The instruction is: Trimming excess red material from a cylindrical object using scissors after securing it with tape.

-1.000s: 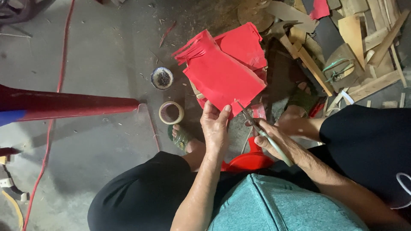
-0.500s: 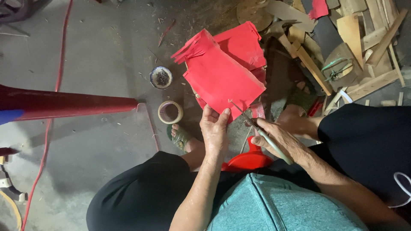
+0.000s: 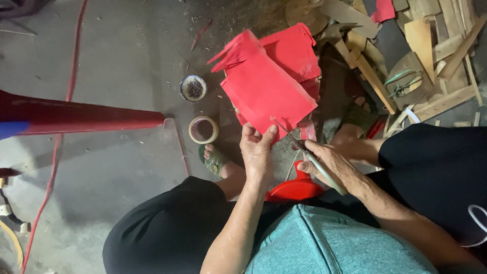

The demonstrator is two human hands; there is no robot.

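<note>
A seated person, seen from above, grips a folded sheet of red paper (image 3: 264, 94) in the left hand (image 3: 257, 152), thumb and fingers closed on the sheet's near edge. The right hand (image 3: 327, 165) holds a pair of scissors (image 3: 307, 155), its fingers wrapped around the pale green handles. The blades are parted a little and point up and to the left, their tips at the paper's lower right edge, just beside the left thumb.

The paper is held above the concrete floor (image 3: 111, 66), in front of the person's knees, and its far left corner is cut into a fringe of narrow strips. A second red sheet (image 3: 294, 50) lies behind it, partly covered.

On the floor to the left of the paper sit a roll of tape (image 3: 203, 130) and, beyond it, a small patterned bowl (image 3: 193, 88) with dark contents too small to make out. A long red cone (image 3: 76, 114) reaches in from the left edge, its tip near the tape. A thin red cable (image 3: 63, 127) runs down the floor on the left side.

Offcuts of wood (image 3: 431, 45) are heaped at the upper right corner. A sandalled foot (image 3: 215, 160) rests on the floor just below the tape, and a red plastic stool (image 3: 297, 189) shows between the person's legs.
</note>
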